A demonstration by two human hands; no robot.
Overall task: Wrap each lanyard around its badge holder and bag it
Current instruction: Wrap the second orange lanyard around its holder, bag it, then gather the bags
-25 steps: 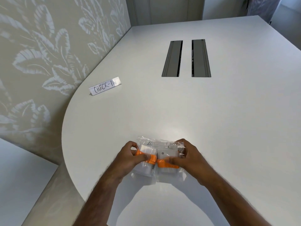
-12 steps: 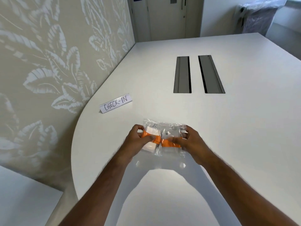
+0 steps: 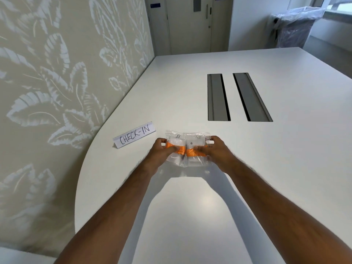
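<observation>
Two clear plastic bags lie side by side on the white table [image 3: 285,149], each holding a white badge holder wrapped in an orange lanyard. My left hand [image 3: 162,151] grips the left bag [image 3: 174,143], thumb pressed on the orange band. My right hand [image 3: 215,151] grips the right bag [image 3: 196,144] the same way. The bags touch each other along their inner edges. My fingers hide part of each lanyard.
A folded paper sign reading CHECK-IN [image 3: 134,137] stands just left of the bags. Two grey cable slots [image 3: 218,97] are set into the table farther back. A leaf-patterned wall [image 3: 57,82] runs along the left; the table's curved edge is near me.
Both hands have slid the two bags forward across the table, away from me and closer to the CHECK-IN sign. The grip on each bag is unchanged.
</observation>
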